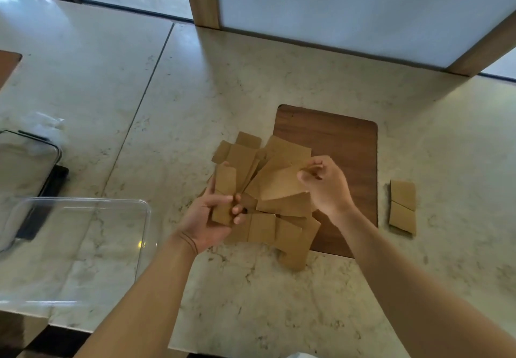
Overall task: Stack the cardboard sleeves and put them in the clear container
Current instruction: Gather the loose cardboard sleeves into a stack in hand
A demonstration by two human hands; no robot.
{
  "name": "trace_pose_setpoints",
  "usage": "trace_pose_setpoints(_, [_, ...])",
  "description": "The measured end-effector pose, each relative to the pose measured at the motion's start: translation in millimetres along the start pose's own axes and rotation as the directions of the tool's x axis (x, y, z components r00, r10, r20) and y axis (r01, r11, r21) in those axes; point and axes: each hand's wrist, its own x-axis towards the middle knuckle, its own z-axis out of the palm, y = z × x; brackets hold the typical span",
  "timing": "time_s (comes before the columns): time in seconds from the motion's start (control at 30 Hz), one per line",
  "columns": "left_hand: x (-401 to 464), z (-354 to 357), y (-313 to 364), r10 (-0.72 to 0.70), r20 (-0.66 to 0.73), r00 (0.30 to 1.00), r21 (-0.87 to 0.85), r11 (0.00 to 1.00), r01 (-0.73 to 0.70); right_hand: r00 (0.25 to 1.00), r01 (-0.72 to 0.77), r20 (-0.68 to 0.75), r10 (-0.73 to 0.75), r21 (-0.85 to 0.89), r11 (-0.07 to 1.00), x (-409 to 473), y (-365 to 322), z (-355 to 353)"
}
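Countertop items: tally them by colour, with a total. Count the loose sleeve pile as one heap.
Tan cardboard: 3: the heap of sleeves, the sleeve stack held in the left hand, the set-aside sleeves to the right.
Dark brown: 1: the wooden board.
Clear: 1: the clear container.
Total: 5. The right hand pinches a sleeve from the heap.

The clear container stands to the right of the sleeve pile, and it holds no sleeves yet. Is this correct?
Not quite. In the head view the clear container stands to the left of the sleeve pile, not the right. The rest holds: it has no sleeves in it yet.
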Motion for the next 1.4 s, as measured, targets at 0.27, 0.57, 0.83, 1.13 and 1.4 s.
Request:
trace_pose_setpoints(0.27, [12, 43, -1, -0.221, 0.024, 0.975, 0.378, 0.905, 0.196, 0.925, 0.209, 0.327, -0.195, -0.007, 0.978, -10, -34, 36])
trace_pose_setpoints(0.57, [10, 11, -1, -0.108, 0.011, 0.994, -0.001, 0.994, 0.108, 0.993, 0.091, 0.114, -0.020, -0.665, 0.742, 27, -14, 45])
trace_pose_setpoints(0.83, [20, 27, 4, 0.058, -0.103, 0.993, 0.071, 0.996, -0.051, 0.953, -0.092, -0.259, 0.158, 0.249, 0.964, 33, -31, 12])
trace_pose_setpoints(1.13, [22, 50, -9, 0.028, -0.215, 0.976, 0.415, 0.908, 0.065, 0.992, -0.095, 0.117, 0.050, 0.416, 0.904, -14, -27, 20])
trace_pose_setpoints(1.4, [13, 56, -15, 0.153, -0.199, 0.968, 0.436, 0.898, -0.052, 0.954, -0.085, 0.293, 0.055, 0.091, 0.992, -39, -35, 35])
